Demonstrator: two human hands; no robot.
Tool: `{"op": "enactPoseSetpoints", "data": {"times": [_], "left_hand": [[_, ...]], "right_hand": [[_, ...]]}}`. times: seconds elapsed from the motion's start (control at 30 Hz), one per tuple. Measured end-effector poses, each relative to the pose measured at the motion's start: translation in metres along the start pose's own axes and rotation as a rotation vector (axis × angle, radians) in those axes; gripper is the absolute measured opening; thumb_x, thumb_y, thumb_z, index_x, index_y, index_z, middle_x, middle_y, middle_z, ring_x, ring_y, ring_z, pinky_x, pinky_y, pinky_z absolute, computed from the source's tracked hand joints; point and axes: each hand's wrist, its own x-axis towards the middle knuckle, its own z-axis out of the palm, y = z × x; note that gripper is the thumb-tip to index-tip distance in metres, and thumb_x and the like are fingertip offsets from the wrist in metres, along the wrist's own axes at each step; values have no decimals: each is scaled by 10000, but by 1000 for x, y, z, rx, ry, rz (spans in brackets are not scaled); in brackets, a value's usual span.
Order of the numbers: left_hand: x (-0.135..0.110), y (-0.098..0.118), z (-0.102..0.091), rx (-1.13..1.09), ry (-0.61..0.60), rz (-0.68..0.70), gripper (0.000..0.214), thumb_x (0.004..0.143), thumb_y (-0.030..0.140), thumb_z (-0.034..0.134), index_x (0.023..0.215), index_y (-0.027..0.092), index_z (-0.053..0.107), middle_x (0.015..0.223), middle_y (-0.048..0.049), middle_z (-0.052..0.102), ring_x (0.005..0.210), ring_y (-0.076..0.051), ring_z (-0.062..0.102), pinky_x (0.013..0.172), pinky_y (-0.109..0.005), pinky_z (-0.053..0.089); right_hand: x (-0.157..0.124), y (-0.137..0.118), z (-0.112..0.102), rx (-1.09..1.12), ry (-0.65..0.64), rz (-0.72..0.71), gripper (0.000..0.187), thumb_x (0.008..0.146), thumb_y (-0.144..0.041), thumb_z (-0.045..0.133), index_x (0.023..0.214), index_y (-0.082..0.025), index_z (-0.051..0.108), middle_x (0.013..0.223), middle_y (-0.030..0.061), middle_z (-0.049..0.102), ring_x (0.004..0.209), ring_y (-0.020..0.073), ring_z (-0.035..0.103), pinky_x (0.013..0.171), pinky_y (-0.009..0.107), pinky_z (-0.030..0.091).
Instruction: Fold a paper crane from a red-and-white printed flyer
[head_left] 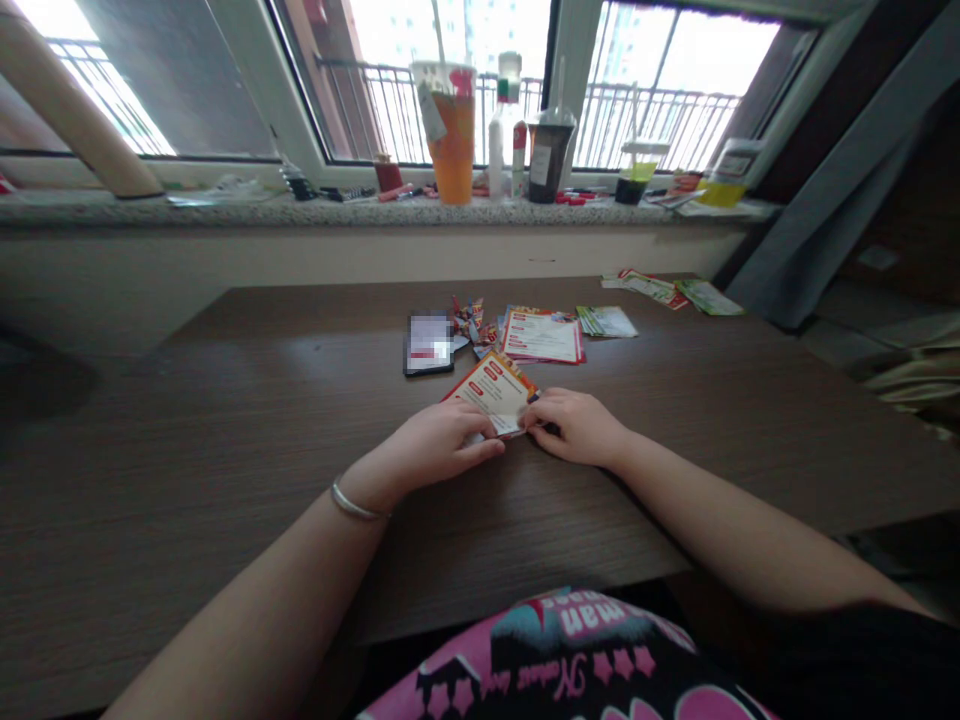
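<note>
A printed paper leaflet (491,388) with red and yellow headings lies tilted on the table in front of me. Its near edge looks folded up. My left hand (450,437) holds its lower left part, fingers over the paper and thumb along the near edge. At the lower right corner, my right hand (576,425) pinches the same leaflet with curled fingers. Just beyond are small folded paper pieces (471,318) in similar colours. A stack of similar leaflets (544,337) lies behind, to the right. My fingers hide the leaflet's near corners.
A dark-edged device with a blurred screen (429,343) lies left of the folded pieces. Green and white papers (607,321) and more leaflets (709,297) lie at the back right. Drink cups, including a tall orange one (453,140), and bottles line the windowsill (300,212).
</note>
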Motion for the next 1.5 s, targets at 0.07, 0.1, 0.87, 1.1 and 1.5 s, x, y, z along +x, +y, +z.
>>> {"op": "enactPoseSetpoints", "data": {"times": [0.07, 0.1, 0.87, 1.1, 1.5], "left_hand": [[1, 3, 2, 7, 5, -27, 333, 936, 413, 445, 916, 201, 702, 937, -58, 691, 908, -189, 619, 840, -301, 470], [2, 3, 3, 5, 14, -45, 361, 947, 412, 416, 902, 200, 703, 918, -57, 693, 886, -185, 621, 818, -293, 472], [6, -14, 12, 131, 126, -215, 280, 853, 292, 486, 634, 181, 622, 807, -49, 608, 729, -169, 572, 680, -290, 466], [4, -20, 18, 219, 140, -268, 249, 856, 324, 499, 685, 182, 610, 836, -48, 580, 698, -159, 551, 629, -278, 426], [3, -12, 13, 296, 111, -378, 224, 851, 356, 497, 749, 189, 606, 836, -39, 565, 669, -150, 531, 574, -270, 362]], "right_hand": [[0, -1, 0, 18, -16, -10, 131, 843, -182, 526, 879, -210, 649, 851, 41, 671, 832, 173, 599, 733, 270, 443], [1, -2, 0, 28, -20, -13, 133, 843, -182, 528, 883, -210, 651, 851, 41, 670, 829, 173, 600, 732, 269, 444], [2, -2, 4, 53, -21, 28, 166, 883, -221, 518, 992, -226, 643, 911, 40, 676, 855, 177, 612, 757, 288, 456], [2, -3, 6, 46, 61, -51, 148, 875, -213, 528, 944, -226, 658, 1148, 46, 653, 1038, 187, 603, 868, 321, 483], [3, -2, 7, -88, -7, -71, 209, 910, -287, 523, 958, -238, 721, 1008, 39, 699, 927, 187, 598, 790, 312, 476]]}}
